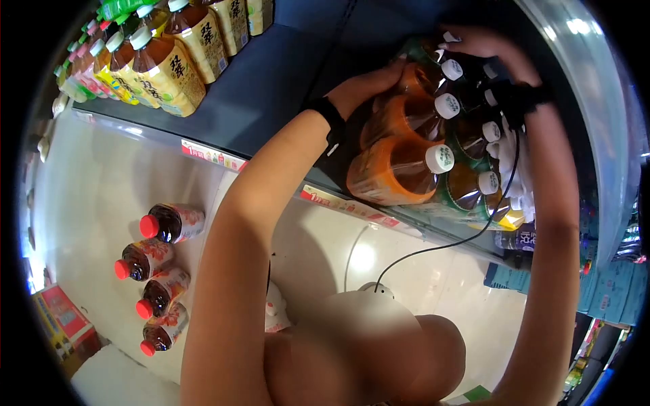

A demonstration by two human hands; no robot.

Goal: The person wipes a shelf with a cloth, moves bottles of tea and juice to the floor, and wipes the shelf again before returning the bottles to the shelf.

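Note:
At the back of the dark shelf, my left hand lies against the side of a green-labelled drink bottle, its fingertips partly hidden. From the other side my right hand reaches to the same bottle, fingers closed by its white cap. In front of it stands a row of orange-labelled bottles with white caps. Beside that row are green-labelled bottles, below my right forearm. Both wrists wear black bands, and a black cable hangs from the right one.
Yellow-labelled tea bottles stand at the shelf's far left. Price strips line the shelf edge. Several red-capped bottles stand on the floor at left. A curved clear panel borders the right side. The cable runs down toward my body.

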